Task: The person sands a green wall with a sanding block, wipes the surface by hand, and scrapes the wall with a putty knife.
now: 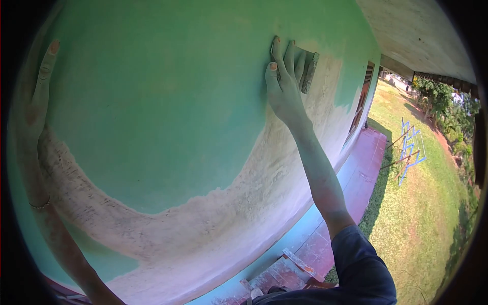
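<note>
My right hand (287, 84) is stretched up against the green wall (168, 101), its fingers wrapped over a dark, flat sanding block (309, 73) that is pressed to the surface. Dust coats this hand and forearm. At the far left, my left hand (38, 101) rests against the wall with a finger pointing up and nothing visible in it; a thin band circles that wrist. Below and between both hands runs a curved pale patch (203, 218) of bare, rough wall, which reaches up to the right beside the block.
A dusty wooden bench (284, 274) stands below me on the tiled walkway (363, 152). Farther right are a shuttered window (361, 101), a grassy yard (417, 218), a blue metal frame (409, 150) and bushes (432, 96). The roof overhang (427, 30) covers the upper right.
</note>
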A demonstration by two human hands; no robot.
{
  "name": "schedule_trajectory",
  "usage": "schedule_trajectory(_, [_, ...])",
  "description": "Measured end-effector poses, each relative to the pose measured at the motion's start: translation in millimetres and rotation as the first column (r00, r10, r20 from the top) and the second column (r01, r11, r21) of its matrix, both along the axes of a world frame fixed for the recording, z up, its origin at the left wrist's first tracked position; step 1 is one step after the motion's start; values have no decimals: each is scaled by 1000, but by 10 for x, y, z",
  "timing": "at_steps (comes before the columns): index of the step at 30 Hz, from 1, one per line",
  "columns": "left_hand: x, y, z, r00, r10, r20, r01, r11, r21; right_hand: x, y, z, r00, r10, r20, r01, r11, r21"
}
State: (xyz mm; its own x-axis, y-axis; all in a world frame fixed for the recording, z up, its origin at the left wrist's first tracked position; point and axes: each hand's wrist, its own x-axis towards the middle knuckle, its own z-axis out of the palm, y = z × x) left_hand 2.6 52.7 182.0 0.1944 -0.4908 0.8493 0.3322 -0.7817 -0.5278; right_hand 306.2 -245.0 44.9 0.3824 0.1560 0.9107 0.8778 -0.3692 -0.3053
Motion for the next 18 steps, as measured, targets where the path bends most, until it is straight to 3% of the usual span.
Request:
schedule_trajectory(2, [-30,-22,-18,1000,6,-5,-6,1000,-4,-45,12,-543,998,-66,15,67,996,-53])
schedule_trajectory(4, [-50,7,-21,1000,28,10,-28,1000,-1,-46,65,-1444,989,-150,9,150,981,-124])
schedule_trajectory(7, [-36,15,-73,995,84,50,-85,996,4,-90,59,-1777,986,-166,-33,158,972,-172])
schedule_trajectory(9, [-3,16,-49,995,93,48,-94,995,19,-31,45,-1265,984,-176,9,176,976,-128])
schedule_trajectory(13, [52,39,-26,992,113,52,-114,993,24,152,-40,132,1000,22,19,-22,1000,16])
schedule_trajectory(16, [63,35,-49,989,135,65,-137,990,26,108,2,6,997,-46,57,45,999,14])
schedule_trajectory(18, [24,69,-45,983,156,91,-159,987,18,45,44,-697,994,-100,41,103,992,-67])
